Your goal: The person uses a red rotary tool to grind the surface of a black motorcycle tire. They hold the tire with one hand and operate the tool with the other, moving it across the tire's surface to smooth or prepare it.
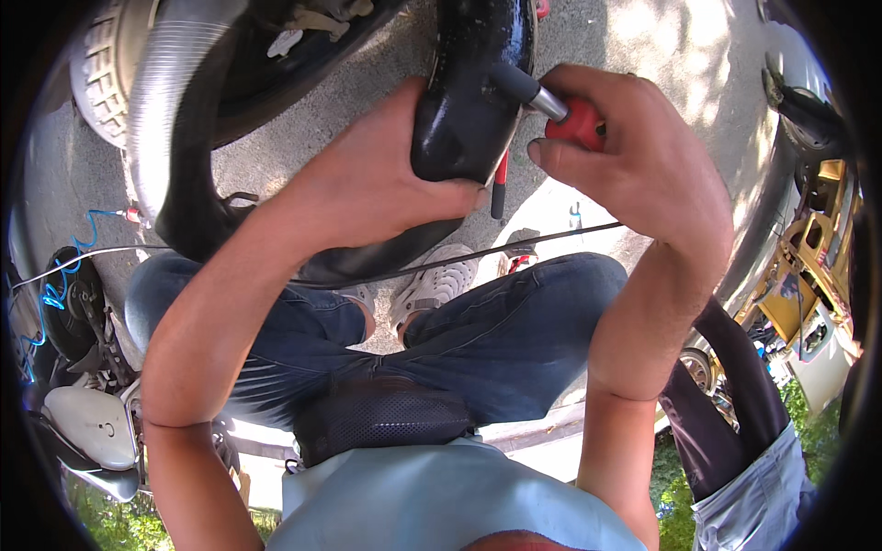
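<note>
My left hand (386, 174) is wrapped round a fat, shiny black inner tube (469, 115), its thumb pressed along the near side. In my right hand (634, 156) is a red-handled tool (577, 126) with a silver neck and a dark cylindrical end, which meets the tube's right side. My fingers partly cover the handle, and the tool's exact kind is unclear. A thin red and black rod-like thing (500, 188) shows beside the tube, partly hidden. The tube's lower stretch passes beneath my left wrist, above my knees.
A tyre (184, 92) stands at the upper left. A thin dark cable (533, 241) crosses over my legs, and a coiled blue hose (57, 292) lies at far left. Parked motorcycles (92, 422) stand lower left. Another person's dark-clothed legs (698, 441) are at lower right.
</note>
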`<state>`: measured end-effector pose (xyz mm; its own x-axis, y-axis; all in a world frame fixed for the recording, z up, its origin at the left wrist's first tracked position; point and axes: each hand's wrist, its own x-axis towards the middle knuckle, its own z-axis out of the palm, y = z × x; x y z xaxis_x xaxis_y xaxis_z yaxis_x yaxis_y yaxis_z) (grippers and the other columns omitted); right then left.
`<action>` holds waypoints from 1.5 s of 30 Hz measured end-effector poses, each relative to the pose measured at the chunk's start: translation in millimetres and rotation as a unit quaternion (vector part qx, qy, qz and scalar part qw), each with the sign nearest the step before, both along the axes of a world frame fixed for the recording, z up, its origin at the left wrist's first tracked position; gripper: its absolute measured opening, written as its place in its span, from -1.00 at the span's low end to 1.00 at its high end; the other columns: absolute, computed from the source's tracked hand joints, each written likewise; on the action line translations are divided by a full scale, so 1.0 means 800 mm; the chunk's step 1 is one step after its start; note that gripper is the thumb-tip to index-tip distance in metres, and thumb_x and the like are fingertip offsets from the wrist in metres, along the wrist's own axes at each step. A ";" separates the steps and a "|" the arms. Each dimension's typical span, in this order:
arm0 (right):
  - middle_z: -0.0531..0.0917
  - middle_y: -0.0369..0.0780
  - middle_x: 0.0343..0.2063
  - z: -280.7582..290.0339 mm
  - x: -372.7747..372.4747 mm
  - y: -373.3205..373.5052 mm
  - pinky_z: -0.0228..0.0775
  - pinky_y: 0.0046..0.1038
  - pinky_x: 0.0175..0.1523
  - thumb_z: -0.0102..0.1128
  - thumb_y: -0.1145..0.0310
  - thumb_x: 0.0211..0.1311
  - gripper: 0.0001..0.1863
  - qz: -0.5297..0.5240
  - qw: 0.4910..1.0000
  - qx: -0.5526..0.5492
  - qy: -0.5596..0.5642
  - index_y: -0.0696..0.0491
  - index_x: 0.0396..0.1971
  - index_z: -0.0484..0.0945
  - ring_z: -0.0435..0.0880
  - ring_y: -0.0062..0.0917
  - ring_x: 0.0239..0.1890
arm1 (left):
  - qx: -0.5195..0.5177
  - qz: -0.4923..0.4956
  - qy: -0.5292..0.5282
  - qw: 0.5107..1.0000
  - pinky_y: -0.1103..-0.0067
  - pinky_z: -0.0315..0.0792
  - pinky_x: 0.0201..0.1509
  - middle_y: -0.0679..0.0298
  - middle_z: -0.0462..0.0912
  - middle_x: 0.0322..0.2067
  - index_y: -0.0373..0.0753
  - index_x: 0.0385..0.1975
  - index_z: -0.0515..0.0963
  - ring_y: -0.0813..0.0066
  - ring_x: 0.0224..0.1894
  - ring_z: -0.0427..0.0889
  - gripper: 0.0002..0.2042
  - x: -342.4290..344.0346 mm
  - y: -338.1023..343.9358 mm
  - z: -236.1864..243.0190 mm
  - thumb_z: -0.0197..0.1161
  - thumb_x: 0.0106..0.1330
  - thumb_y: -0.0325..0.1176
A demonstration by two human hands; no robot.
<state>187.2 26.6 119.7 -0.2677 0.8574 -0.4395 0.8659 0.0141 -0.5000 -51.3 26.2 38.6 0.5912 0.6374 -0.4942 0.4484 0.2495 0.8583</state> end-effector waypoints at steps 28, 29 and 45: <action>0.65 0.03 -0.50 -0.021 0.066 0.029 0.50 -0.21 -0.27 0.46 0.26 0.04 -0.56 0.020 0.985 -0.075 0.154 0.24 -0.13 0.68 0.66 -0.04 -0.43 | -0.018 0.119 0.158 0.980 0.29 0.56 0.14 -0.15 0.70 -0.01 -0.37 0.32 0.30 -0.01 0.05 0.74 -0.12 0.072 -0.014 -0.005 0.59 0.12 0.00; 0.65 0.03 -0.50 -0.023 0.067 0.027 0.50 -0.21 -0.27 0.47 0.26 0.04 -0.56 0.020 0.986 -0.067 0.150 0.24 -0.12 0.68 0.66 -0.04 -0.43 | -0.013 0.114 0.179 0.977 0.29 0.57 0.14 -0.15 0.70 -0.01 -0.37 0.34 0.30 -0.01 0.05 0.74 -0.12 0.068 -0.014 -0.005 0.59 0.12 -0.01; 0.50 -0.16 -0.55 -0.024 0.030 0.012 0.37 -0.37 -0.32 0.51 0.25 0.16 -0.52 0.014 0.996 -0.066 0.063 0.26 -0.05 0.60 0.43 -0.52 -0.47 | 0.051 0.099 0.134 0.985 0.42 0.62 -0.10 0.11 0.75 -0.26 -0.31 0.15 0.46 0.37 -0.23 0.76 -0.39 0.037 -0.016 -0.002 0.60 0.18 -0.21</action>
<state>211.2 36.4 100.7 -0.3516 0.7861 -0.5084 0.7959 -0.0349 -0.6044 -21.5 13.6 36.9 0.3077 0.7815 -0.5427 0.6140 0.2726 0.7407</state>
